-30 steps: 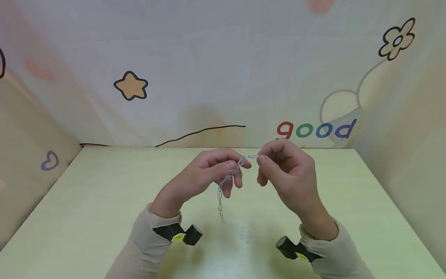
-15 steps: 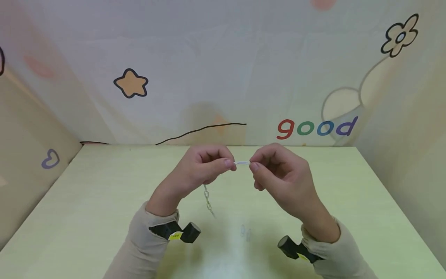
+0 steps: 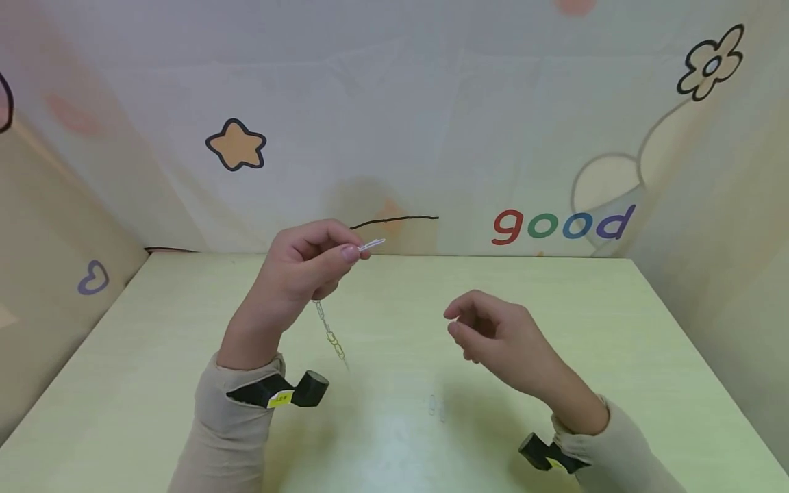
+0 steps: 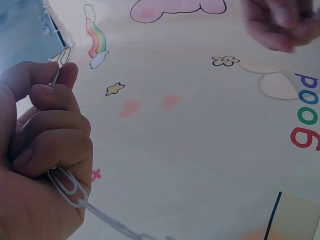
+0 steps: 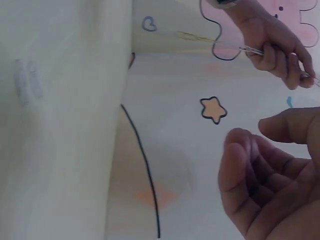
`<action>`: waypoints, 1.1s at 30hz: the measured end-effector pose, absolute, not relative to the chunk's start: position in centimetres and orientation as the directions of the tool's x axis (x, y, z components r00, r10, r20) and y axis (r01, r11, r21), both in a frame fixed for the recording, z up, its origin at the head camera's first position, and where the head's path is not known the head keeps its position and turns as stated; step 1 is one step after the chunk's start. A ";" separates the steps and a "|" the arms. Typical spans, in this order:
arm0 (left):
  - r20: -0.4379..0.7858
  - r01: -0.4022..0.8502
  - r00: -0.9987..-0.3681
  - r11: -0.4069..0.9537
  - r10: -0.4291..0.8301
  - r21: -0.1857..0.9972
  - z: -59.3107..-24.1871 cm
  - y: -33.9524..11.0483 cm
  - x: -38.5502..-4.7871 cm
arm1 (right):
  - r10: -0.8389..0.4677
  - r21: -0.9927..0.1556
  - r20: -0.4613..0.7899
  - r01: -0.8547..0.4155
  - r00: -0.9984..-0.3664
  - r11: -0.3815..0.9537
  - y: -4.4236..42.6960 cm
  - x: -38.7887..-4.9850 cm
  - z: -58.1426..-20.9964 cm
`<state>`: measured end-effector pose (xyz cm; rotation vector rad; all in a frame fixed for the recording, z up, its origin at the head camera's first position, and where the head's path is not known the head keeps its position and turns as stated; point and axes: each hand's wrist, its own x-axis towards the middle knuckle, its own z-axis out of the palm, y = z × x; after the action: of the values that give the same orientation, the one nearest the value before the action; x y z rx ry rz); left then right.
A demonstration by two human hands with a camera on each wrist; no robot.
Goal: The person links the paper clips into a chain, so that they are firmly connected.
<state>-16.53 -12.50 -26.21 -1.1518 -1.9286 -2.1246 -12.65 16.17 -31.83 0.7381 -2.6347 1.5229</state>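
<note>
My left hand point(image 3: 308, 274) is raised and pinches a paper clip point(image 3: 373, 244) at the end of a chain between thumb and index finger. The rest of the paper clip chain point(image 3: 333, 340) runs through the curled fingers and dangles below, pale links above and yellow ones lower down. One white clip point(image 4: 70, 187) comes out under the little finger in the left wrist view. My right hand point(image 3: 493, 335) hovers over the table, apart from the chain, its fingers loosely bent with nothing between them. Two loose paper clips point(image 3: 433, 405) lie on the table between the forearms.
The pale green table point(image 3: 185, 329) is backed by a printed cloth wall point(image 3: 394, 137) with a star, a flower and the word "good". Cloth sides stand at left and right.
Both hands were at the same end clip. My right hand has let go and dropped lower. My left hand has moved up and to the left with the chain, which swings below it.
</note>
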 end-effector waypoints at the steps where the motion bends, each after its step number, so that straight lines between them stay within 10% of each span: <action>1: 0.549 0.501 -0.719 -0.230 0.426 0.834 -26.2 -12.7 -16.5 | -0.407 -0.801 0.181 -0.375 -0.895 0.467 16.3 -12.5 -32.5; 10: 0.544 0.505 -0.722 -0.212 0.427 0.836 -25.6 -13.0 -16.2 | -0.469 -0.675 -0.130 -0.269 -0.874 0.688 16.8 -11.7 -38.3; 33: 0.523 0.499 -0.707 -0.189 0.476 0.846 -26.2 -12.4 -16.1 | -0.460 -0.589 -0.124 -0.308 -0.879 0.747 15.6 -10.8 -40.7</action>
<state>-16.13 -12.42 -26.22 -1.1962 -1.9894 -2.0920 -10.84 15.63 -40.69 0.7134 -3.1789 0.9912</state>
